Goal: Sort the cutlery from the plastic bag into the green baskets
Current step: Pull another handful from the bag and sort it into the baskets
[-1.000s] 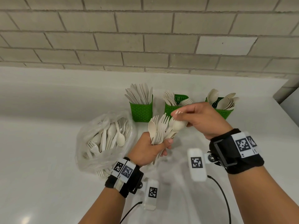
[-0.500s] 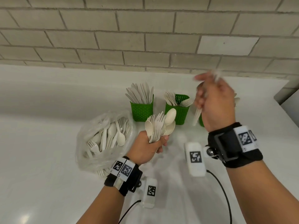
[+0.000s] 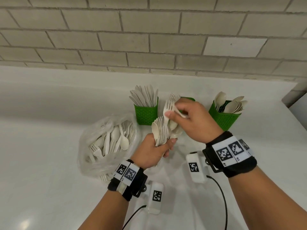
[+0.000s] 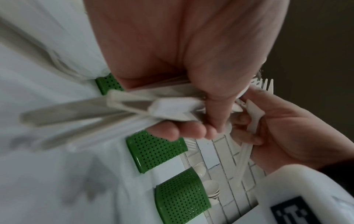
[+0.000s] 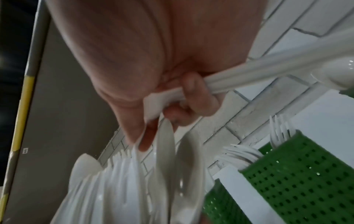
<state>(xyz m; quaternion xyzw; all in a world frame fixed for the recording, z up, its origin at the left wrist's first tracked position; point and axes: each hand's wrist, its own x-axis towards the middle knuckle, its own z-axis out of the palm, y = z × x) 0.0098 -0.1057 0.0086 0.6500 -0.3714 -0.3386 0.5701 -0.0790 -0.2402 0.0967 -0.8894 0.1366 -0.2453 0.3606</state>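
My left hand (image 3: 153, 151) grips a bundle of forks and spoons (image 3: 160, 133); just above it, my right hand (image 3: 194, 121) pinches one fork (image 3: 168, 107). Left of my left hand lies the plastic bag (image 3: 106, 146); beyond both hands stand three green baskets (image 3: 146, 113).

The white tags on the right wristband (image 3: 232, 151) carry square black-and-white code marks, with small print under two of them that seems to read "R1" and "R2". The left wristband (image 3: 127, 172) tags have the same kind of marks; their print is too small to read. Both wrist cameras (image 3: 196, 166) bear code marks only.
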